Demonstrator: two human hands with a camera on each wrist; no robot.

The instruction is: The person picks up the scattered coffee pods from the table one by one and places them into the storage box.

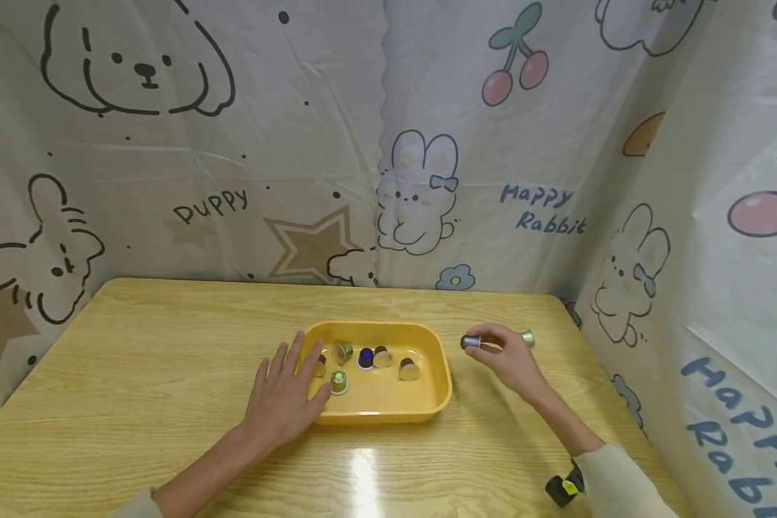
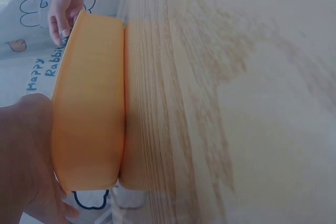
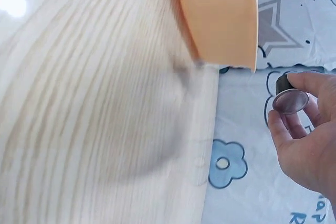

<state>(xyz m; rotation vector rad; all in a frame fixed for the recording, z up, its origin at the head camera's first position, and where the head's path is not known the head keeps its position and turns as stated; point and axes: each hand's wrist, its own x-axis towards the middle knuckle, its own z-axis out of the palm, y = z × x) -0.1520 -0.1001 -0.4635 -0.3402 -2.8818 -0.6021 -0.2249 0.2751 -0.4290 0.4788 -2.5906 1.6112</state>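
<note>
Between the thumb and fingers of my right hand (image 1: 508, 360) is a dark coffee capsule (image 1: 470, 342), held just off the right end of the yellow tray (image 1: 388, 407). The right wrist view shows the flat lid of this capsule (image 3: 290, 102) facing the camera. My left hand (image 1: 285, 403) rests at the tray's left rim, fingers spread and fairly straight. Inside the tray lie several capsules, among them a green one (image 1: 339, 383), a purple-blue one (image 1: 365, 358) and a dark one (image 1: 409, 369). One near the left wall is partly hidden by my fingers.
A light green capsule (image 1: 527, 337) lies on the wooden table (image 1: 168, 360) behind my right hand. The wrist camera (image 1: 563, 489) shows by the right sleeve. A patterned curtain (image 1: 324, 144) hangs along the table's back and right sides.
</note>
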